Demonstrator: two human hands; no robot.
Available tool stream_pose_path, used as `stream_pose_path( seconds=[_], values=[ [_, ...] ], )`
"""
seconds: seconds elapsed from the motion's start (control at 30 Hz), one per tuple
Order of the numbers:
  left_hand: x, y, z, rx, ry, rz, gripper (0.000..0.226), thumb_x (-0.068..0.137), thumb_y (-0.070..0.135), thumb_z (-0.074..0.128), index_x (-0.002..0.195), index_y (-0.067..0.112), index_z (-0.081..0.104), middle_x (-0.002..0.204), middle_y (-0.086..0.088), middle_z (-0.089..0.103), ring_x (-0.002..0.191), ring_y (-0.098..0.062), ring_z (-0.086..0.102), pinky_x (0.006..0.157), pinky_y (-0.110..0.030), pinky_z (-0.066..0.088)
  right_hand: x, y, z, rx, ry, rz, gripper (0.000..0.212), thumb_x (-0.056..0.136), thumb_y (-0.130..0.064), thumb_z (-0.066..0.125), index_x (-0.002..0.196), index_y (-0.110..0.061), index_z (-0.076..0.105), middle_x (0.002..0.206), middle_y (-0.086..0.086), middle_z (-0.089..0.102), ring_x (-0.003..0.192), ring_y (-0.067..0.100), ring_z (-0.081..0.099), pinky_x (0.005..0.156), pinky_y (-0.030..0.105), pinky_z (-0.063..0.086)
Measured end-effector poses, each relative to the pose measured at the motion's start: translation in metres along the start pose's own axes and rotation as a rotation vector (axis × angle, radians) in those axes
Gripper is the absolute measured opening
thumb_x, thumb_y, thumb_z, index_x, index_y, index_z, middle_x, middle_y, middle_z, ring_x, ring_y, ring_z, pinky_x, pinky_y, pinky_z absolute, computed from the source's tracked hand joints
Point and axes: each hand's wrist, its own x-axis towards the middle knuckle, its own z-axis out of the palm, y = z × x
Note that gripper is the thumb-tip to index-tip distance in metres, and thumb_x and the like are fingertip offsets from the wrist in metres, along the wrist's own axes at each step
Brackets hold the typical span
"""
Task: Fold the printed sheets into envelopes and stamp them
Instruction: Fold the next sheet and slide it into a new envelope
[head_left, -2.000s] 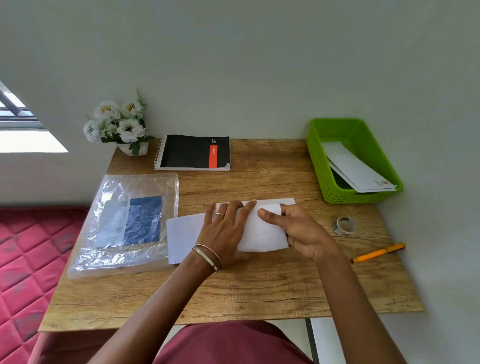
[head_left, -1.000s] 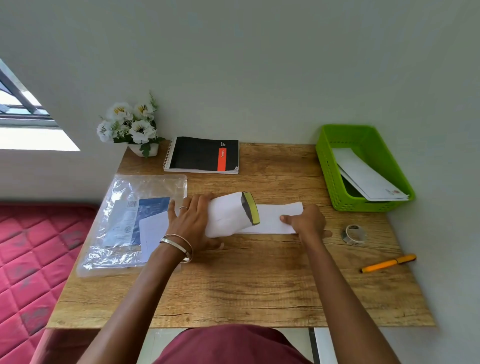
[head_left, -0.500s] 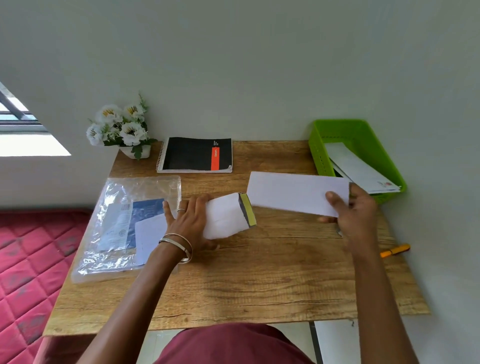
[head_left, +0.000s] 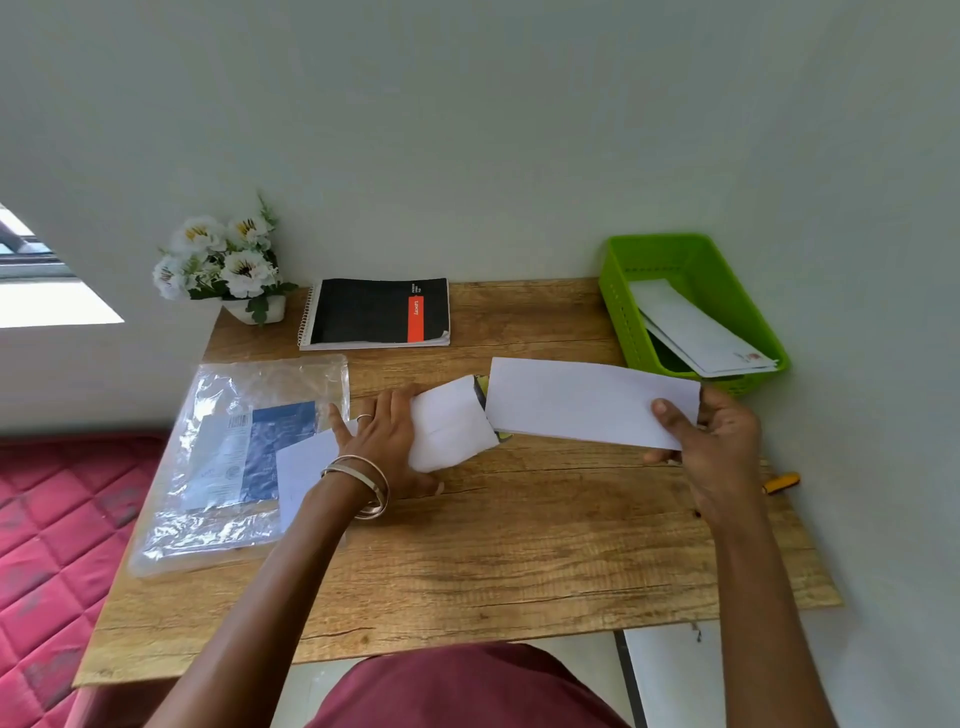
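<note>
1. Envelope (head_left: 452, 423): your left hand (head_left: 387, 441) holds it down on the wooden table (head_left: 519, 545), fingers curved over its left part, same grip as half a second ago. Its mouth faces right, and the yellow-green flap edge (head_left: 480, 385) is now mostly hidden behind the sheet.
2. Folded sheet (head_left: 587, 402): your right hand (head_left: 719, 441) pinches its right end, thumb on top, fingers curled underneath. Two seconds ago both hands were pressing it flat at table centre; one second ago it lay on the table right of the envelope; now it's lifted off the wood.
3. Main change in the last half second: the sheet's left edge was just clear of the envelope mouth, now it overlaps it. I cannot tell if it's inside yet.
4. Right hand sits a bit nearer and lower than half a second ago, just near-side of the green basket (head_left: 623, 317).
5. Unchanged: envelopes (head_left: 696, 332) in the basket, far right; black notebook (head_left: 379, 312) at the far edge; flower pot (head_left: 223, 270) far left; plastic packet (head_left: 234, 457) on the left, with a loose white sheet (head_left: 304, 475) against your left wrist.
6. Orange pen (head_left: 782, 482) peeks out right of your right wrist. The tape roll seen one second ago is now out of sight.
</note>
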Motion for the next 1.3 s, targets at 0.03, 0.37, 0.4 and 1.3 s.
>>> stream_pose_path(
  seconds=[0.03,0.37,0.4,1.3],
  values=[
    [0.0,0.0,0.0,0.001,0.0,0.004,0.109,0.058,0.052,0.079,0.138,0.022,0.012,0.144,-0.005,0.026,0.138,-0.029,0.021,0.104,-0.067,-0.01,0.0,0.0,-0.001,-0.006,-0.015,0.002,0.019,0.086,-0.003,0.064,0.104,-0.007,0.063,0.091,0.006,0.068,0.061,0.014,0.067,0.038,0.025,0.051],
    [-0.008,0.004,0.005,0.037,0.001,-0.021,0.114,0.054,0.061,0.076,0.139,0.026,0.01,0.143,-0.005,0.026,0.137,-0.029,0.022,0.103,-0.069,-0.007,0.0,-0.013,-0.004,-0.046,-0.102,-0.002,0.02,0.085,-0.005,0.066,0.104,-0.01,0.065,0.092,0.008,0.068,0.059,0.013,0.065,0.038,0.026,0.051],
    [-0.009,0.005,0.005,0.038,0.002,-0.015,0.113,0.054,0.061,0.076,0.139,0.025,0.011,0.143,-0.005,0.026,0.137,-0.029,0.022,0.103,-0.069,-0.007,0.0,-0.014,-0.004,-0.054,-0.109,0.0,0.021,0.085,-0.005,0.065,0.105,-0.011,0.065,0.092,0.009,0.068,0.059,0.014,0.065,0.038,0.027,0.051],
    [-0.018,0.035,0.009,0.036,-0.041,0.154,0.116,0.06,0.075,0.061,0.146,0.033,-0.006,0.139,-0.002,0.025,0.133,-0.028,0.018,0.107,-0.065,-0.009,-0.038,0.017,0.079,-0.324,-0.285,0.022,0.041,0.074,-0.055,0.063,0.098,-0.022,0.072,0.097,-0.006,0.054,0.095,0.012,0.051,0.079,0.025,0.042]
  ],
)
